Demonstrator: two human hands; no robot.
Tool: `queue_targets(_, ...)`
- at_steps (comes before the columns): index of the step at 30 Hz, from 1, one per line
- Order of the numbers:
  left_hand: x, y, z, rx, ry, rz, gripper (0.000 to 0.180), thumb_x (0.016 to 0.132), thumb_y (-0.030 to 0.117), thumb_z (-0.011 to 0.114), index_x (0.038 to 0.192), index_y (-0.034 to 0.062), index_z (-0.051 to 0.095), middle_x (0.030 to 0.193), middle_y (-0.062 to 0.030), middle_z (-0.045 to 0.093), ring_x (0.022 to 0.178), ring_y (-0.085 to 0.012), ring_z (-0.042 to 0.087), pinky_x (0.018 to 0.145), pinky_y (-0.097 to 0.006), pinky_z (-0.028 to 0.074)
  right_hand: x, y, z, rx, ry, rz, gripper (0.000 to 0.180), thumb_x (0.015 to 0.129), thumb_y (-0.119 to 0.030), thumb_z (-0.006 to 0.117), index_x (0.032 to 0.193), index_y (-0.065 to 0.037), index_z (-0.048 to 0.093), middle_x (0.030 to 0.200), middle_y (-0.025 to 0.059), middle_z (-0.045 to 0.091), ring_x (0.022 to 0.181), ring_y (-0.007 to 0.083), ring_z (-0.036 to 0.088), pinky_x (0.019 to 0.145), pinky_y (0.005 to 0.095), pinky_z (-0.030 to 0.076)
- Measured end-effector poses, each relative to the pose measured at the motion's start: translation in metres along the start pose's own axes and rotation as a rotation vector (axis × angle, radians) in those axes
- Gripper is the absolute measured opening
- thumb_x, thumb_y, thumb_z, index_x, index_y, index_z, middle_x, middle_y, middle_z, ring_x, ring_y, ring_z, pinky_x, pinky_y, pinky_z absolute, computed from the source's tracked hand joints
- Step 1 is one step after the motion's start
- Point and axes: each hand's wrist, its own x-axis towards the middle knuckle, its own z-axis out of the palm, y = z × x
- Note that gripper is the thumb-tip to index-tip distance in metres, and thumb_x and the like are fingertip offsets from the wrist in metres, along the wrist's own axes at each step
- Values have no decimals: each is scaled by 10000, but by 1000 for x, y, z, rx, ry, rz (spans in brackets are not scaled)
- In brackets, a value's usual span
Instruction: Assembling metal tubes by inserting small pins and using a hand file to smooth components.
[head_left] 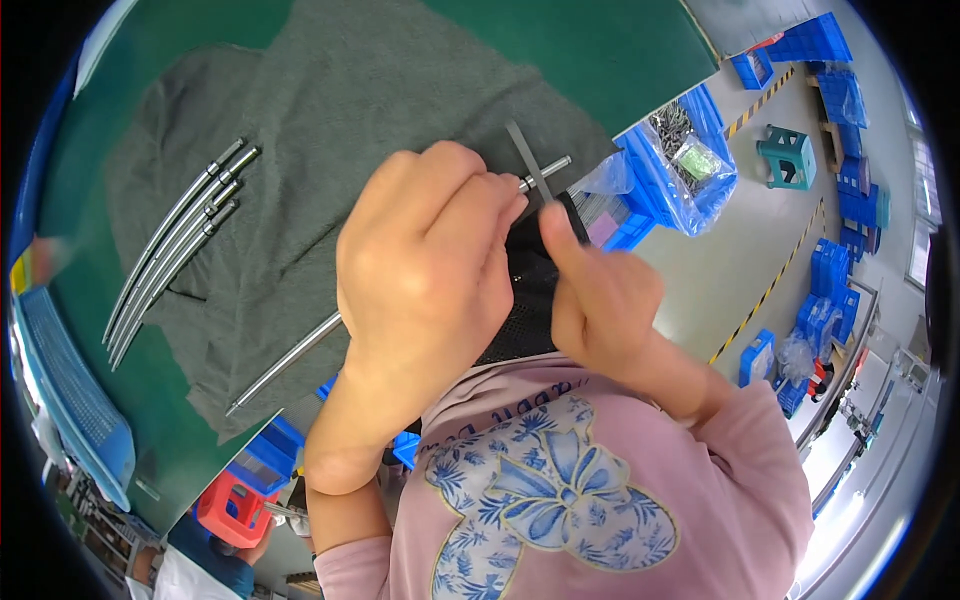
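Head view, middle of the frame: the person's left hand [425, 240] is curled closed around a metal rod [285, 365], which slants from the lower left of the cloth up past the knuckles to a tip right of centre. Just beside it, the right hand [605, 300] pinches a flat metal strip [528, 160], thumb uppermost; the strip crosses the rod near that tip, though I can't tell if they touch. Several more rods [212, 170] lie side by side at the left, on a dark grey cloth [350, 90] over a green table [630, 50].
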Motion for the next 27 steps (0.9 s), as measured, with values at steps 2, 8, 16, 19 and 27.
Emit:
queue_targets(2,-1,1,-1,8,8,22,179,623,-41,711,775,21,639,760,-56,554,636,-240,523,547,-334,443,13,2,13,62,146,-48,556,617,48,559,1163,9,656,493,4,360,371,135,358,369,287,310)
queue_targets(8,-1,1,0,-9,13,10,182,619,-47,705,775,19,638,751,-59,548,632,-243,520,543,-337,439,2,-1,9,47,73,0,529,645,53,559,1167,29,641,514,14,397,391,158,403,385,304,338)
queue_targets(16,0,1,0,15,11,26,180,617,-50,701,770,20,640,757,-57,553,631,-237,520,542,-337,442,0,1,18,76,111,-37,507,656,55,555,1156,49,642,510,22,434,383,145,401,383,292,344)
queue_targets(19,1,0,0,1,-1,11,180,615,-48,703,770,20,641,757,-57,554,633,-238,521,544,-337,443,-9,0,24,102,147,26,524,656,57,551,1173,46,633,514,13,409,386,141,395,381,287,336)
queue_targets(27,1,1,0,6,5,29,178,617,-51,698,768,15,632,746,-58,540,624,-238,512,540,-341,436,-10,5,23,91,134,-17,567,646,50,555,1210,43,612,504,11,390,378,148,387,373,295,327)
